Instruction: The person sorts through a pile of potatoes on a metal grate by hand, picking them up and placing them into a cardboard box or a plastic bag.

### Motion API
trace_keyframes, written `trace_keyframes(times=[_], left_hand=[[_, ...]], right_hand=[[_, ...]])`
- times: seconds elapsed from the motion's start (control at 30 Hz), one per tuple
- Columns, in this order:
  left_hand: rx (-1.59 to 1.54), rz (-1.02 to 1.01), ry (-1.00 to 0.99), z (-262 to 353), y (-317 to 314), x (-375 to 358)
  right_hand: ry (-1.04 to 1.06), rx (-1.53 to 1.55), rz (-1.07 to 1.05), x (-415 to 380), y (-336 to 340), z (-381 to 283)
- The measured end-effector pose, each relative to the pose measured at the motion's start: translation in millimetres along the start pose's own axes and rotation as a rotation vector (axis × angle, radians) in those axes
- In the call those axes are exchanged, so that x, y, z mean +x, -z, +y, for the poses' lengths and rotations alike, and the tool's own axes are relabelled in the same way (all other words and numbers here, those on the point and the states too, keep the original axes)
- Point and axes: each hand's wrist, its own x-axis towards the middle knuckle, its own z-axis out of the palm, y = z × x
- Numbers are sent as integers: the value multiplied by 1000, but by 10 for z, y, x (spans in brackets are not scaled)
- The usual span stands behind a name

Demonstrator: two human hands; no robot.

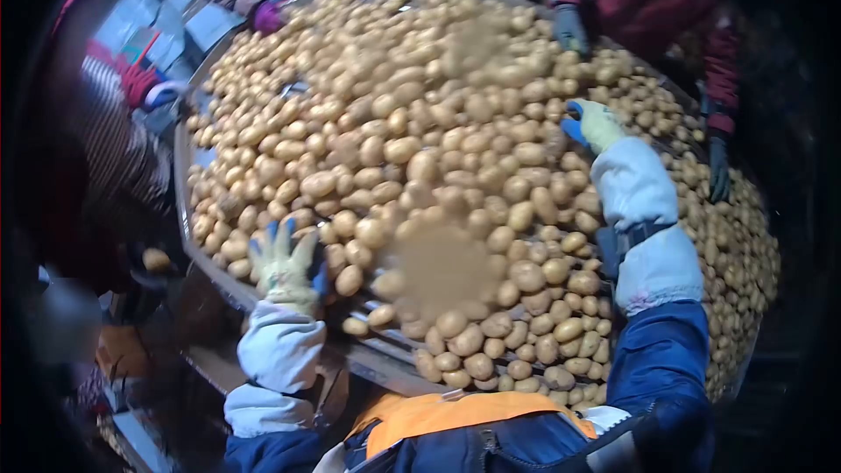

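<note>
A wide heap of potatoes (403, 149) covers a metal-edged sorting table (181, 184). At the table's near left edge, my left hand (285, 264), in a pale yellow glove with blue fingertips, lies on potatoes with its fingers spread. My right hand (596, 126), gloved the same way, reaches over the heap at the right; its fingers are bent to the left, with blue tips over potatoes. Whatever lies beneath those fingertips is too small to make out. Pale cuffs and blue sleeves cover both my forearms.
A person in dark red (648, 0) works across at the right, gloved hands near the potatoes. Another person's purple-gloved hand (268, 17) is at the far left edge. A person in striped clothing (123, 114) stands at the left. A blurred smudge covers the middle.
</note>
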Motion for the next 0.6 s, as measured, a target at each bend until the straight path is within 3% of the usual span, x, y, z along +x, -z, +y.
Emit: trace_keyframes(times=[0.07,0.13,0.2,0.27,0.3,0.33,0.37,0.5,0.57,0.6], left_hand=[[-129,141,-34,110,-15,13],[-279,193,-66,278,39,92],[-424,154,-122,441,100,279],[-569,-41,-189,661,182,559],[-523,-243,-181,807,234,669],[-317,-168,-320,866,99,679],[-175,-262,-332,922,-22,716],[-142,-277,-321,946,-410,806],[-92,-251,-297,927,-447,837],[-192,-198,-298,865,-435,840]], right_hand=[[-99,-171,-120,84,79,-366],[-70,-222,-172,201,69,-322],[-22,-226,-232,195,127,-283],[26,-235,-258,182,117,-304],[-2,-249,-198,111,129,-375],[-35,-266,-143,30,125,-397],[-35,-272,-154,-26,110,-372],[109,-206,-73,-74,-26,-102],[-96,367,94,-138,-193,36],[19,322,247,-234,-219,-30]])
